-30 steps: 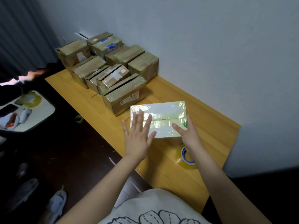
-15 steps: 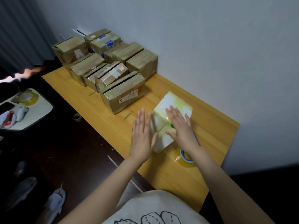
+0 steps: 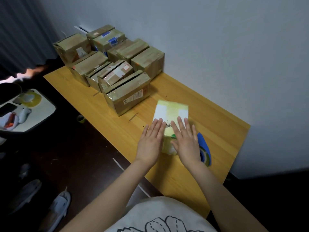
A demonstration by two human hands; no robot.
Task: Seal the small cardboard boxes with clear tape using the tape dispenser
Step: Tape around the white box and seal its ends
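Box [image 3: 172,113] on table [image 3: 222,128], tape dispenser [image 3: 204,149] right, stacked boxes [image 3: 110,69] behind.

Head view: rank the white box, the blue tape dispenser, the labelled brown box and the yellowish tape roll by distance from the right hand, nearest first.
1. White box: under the right hand, touching it.
2. Blue tape dispenser: just right of that hand.
3. Labelled brown box: ahead and left.
4. Yellowish tape roll: far left.
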